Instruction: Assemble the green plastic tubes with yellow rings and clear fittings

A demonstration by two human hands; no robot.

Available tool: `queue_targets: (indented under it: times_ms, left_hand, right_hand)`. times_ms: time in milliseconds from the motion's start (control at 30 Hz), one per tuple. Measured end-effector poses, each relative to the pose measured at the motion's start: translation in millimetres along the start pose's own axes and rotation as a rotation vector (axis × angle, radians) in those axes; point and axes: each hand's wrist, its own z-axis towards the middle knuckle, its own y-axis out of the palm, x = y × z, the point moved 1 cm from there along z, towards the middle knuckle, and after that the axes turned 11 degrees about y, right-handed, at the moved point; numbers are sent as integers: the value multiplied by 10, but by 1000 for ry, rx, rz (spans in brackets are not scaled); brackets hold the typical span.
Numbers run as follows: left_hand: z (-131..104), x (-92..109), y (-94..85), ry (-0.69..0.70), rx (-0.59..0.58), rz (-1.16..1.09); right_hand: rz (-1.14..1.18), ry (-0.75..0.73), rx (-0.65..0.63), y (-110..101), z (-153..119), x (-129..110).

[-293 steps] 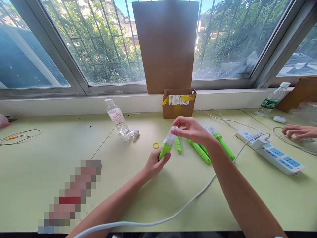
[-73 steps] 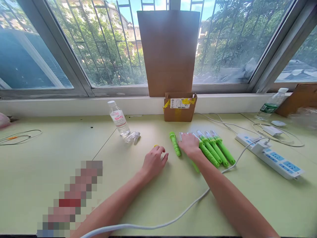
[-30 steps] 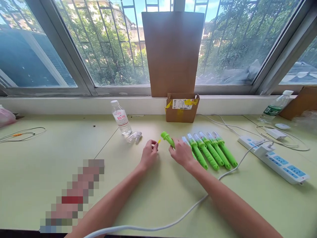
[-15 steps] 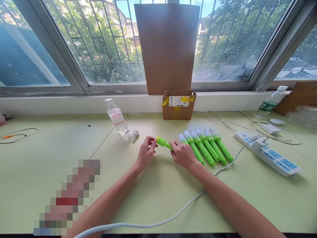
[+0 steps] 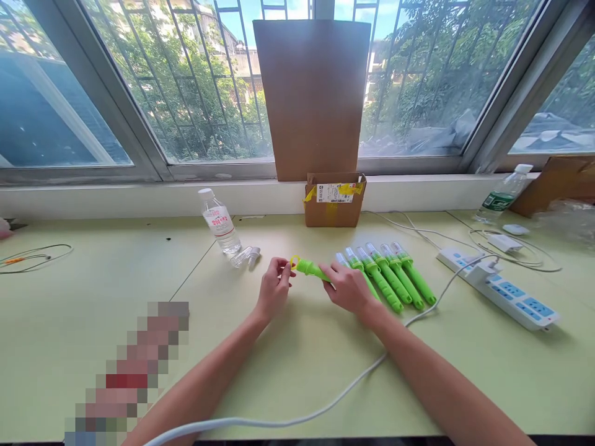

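My right hand (image 5: pixel 348 286) is wrapped around a green plastic stick (image 5: pixel 314 270), whose ribbed neck points left. At that neck a small yellow ring (image 5: pixel 294 261) shows, and my left hand (image 5: pixel 274 288) pinches it between thumb and fingers. Whether the ring is joined to the neck I cannot tell. Right of my right hand lie several similar green sticks with clear caps (image 5: pixel 395 279), side by side and slanting. Clear caps (image 5: pixel 245 256) lie loose on the table beyond my left hand.
A water bottle (image 5: pixel 220 223) stands behind the loose caps. A cardboard box (image 5: pixel 330 214) is at the back by the window. On the right are a power strip (image 5: pixel 502 288) and another bottle (image 5: pixel 502 195). A white cable (image 5: pixel 334 402) crosses the front of the table (image 5: pixel 260 384).
The yellow ring shows more fully at the stick's neck. My right hand and the stick have shifted slightly right. The camera view has moved a little.
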Motion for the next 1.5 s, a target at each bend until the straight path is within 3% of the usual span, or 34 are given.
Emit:
queue_targets:
  times_ms: [133,300,467,900,1167,1400,1500]
  left_hand:
    - [-2,3,-6,0,20,4]
    - [-18,30,14,2,-125,-132]
    - [-12,27,29,-9,-130,-185]
    - [-29,152,16,-199,-230,-462]
    - [-38,202,10,-164,-293,-447]
    - [-62,259,25,-174,-398,-462]
    - [-66,230,34,-215,-393,-473]
  right_hand:
    - [11,-5,-7,-20,-4,-6]
    - [-26,33,-68,-36,8,-18]
    - [-33,54,-82,-28,20,-27]
    - [176,67,-55,28,-98,-285]
    - [408,169,-46,33,-109,-297]
    - [696,99,-52,22,-87,-288]
    - [799,139,-72,84,-84,-292]
